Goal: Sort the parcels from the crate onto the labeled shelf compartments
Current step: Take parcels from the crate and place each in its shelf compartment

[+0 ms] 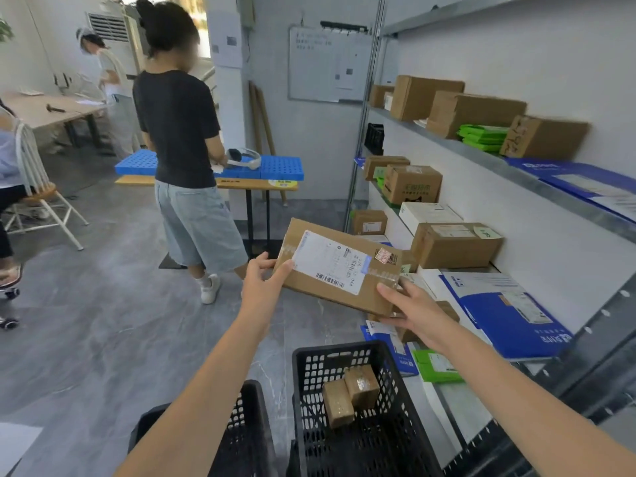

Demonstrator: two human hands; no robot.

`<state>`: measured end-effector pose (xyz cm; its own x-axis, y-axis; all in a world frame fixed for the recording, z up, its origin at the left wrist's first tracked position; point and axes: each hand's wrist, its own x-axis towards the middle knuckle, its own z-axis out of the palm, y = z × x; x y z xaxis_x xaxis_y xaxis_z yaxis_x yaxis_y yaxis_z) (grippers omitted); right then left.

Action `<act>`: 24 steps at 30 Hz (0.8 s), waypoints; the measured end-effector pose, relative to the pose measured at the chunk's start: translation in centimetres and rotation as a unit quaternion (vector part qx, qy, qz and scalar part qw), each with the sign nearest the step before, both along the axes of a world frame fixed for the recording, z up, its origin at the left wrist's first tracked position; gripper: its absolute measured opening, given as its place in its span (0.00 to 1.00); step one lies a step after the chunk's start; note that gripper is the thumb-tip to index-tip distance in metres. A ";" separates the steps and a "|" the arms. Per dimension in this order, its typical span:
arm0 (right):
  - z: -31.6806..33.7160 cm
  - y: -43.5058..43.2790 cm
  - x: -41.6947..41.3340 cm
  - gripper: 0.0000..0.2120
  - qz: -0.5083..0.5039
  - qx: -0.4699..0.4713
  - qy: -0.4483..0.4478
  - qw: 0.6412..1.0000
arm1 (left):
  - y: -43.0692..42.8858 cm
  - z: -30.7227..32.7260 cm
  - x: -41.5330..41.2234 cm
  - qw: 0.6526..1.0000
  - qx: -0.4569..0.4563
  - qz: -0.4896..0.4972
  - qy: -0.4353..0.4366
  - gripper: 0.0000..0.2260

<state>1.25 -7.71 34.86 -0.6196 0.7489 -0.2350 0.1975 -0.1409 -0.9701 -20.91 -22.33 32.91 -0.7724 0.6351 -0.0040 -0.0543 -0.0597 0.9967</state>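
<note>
The parcel is brown cardboard with a white label bearing black barcodes. The crate is black, gridded with holes, and its two small parcels are tan. The grey shelf carries blue mailers and green packets.

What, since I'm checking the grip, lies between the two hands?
In the head view, one cardboard parcel with a white shipping label spans the gap: the left hand holds its left edge, the right hand its right end.
</note>
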 end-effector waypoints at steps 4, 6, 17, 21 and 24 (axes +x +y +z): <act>0.9 0.3 -0.2 0.26 -0.011 0.022 0.021 0.999 | -0.4 0.2 -0.2 1.000 0.009 -0.005 0.023 0.19; 1.5 0.5 -0.4 0.30 -0.009 0.042 0.024 0.999 | -0.5 0.6 -0.3 0.999 0.002 -0.007 0.049 0.24; 3.8 0.8 -1.1 0.31 0.009 0.176 -0.015 0.984 | -1.0 1.1 -0.4 0.995 -0.006 -0.053 0.082 0.32; 4.4 0.8 -0.7 0.31 -0.005 0.188 0.022 0.982 | -0.9 1.0 -0.2 0.999 0.030 -0.030 0.032 0.24; 5.1 0.5 -0.8 0.26 -0.038 0.195 0.067 0.978 | -0.8 0.8 0.2 0.998 0.059 -0.004 -0.015 0.16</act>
<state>0.46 -7.18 39.93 -0.5639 0.8108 0.1569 0.0675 0.2346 -0.9697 -20.72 -23.14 33.76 -0.7674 0.6394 0.0469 -0.0860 -0.1751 0.9808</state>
